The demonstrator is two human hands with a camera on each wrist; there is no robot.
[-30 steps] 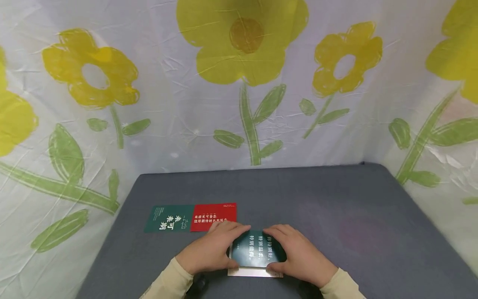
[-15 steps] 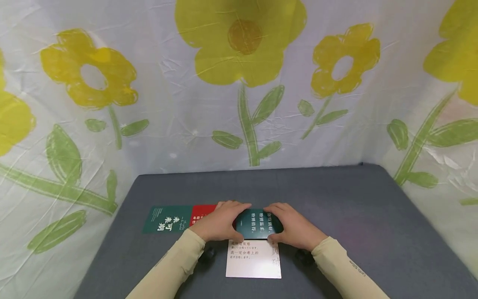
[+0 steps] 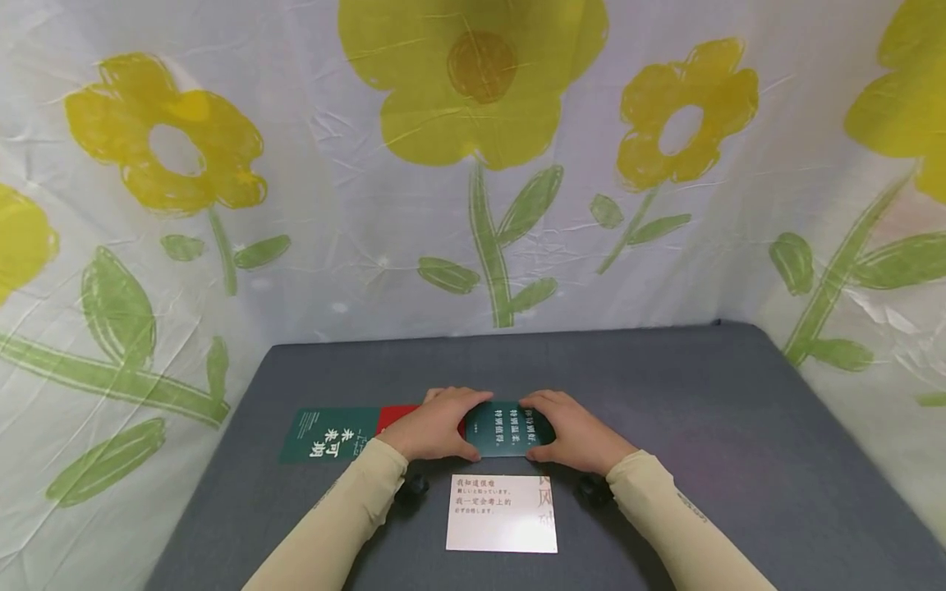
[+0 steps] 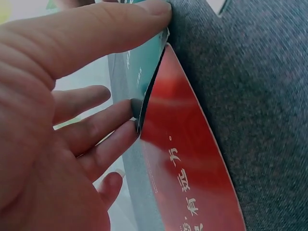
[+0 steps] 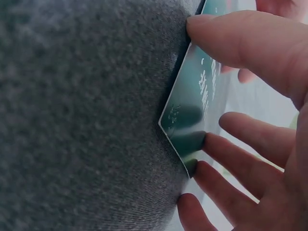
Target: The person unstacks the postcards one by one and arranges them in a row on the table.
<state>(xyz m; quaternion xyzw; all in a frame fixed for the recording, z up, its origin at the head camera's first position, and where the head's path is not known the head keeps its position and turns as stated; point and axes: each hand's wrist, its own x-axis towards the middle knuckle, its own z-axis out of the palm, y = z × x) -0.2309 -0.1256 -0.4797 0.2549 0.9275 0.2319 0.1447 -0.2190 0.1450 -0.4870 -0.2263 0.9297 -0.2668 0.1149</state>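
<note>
Both hands hold a dark green card [image 3: 499, 431] with white Chinese characters over the middle of the table. My left hand [image 3: 441, 423] grips its left part, thumb at the near edge and fingers at the far edge. On the right side, my right hand [image 3: 580, 431] holds it the same way. In the left wrist view, the held card [image 4: 142, 72] is beside a red card [image 4: 185, 139], close to its edge. The right wrist view shows one corner of the green card [image 5: 185, 120] at or just above the cloth.
Another green card [image 3: 332, 433] lies at the left, joining the red card, which my left hand partly covers. A white printed card [image 3: 501, 514] lies nearer me. The dark grey cloth-covered table [image 3: 665, 386] ends at a flower-printed curtain [image 3: 355, 246].
Both hands have moved away from me with the green card, uncovering the white card that was beneath it. The green card now sits in line with the red one.
</note>
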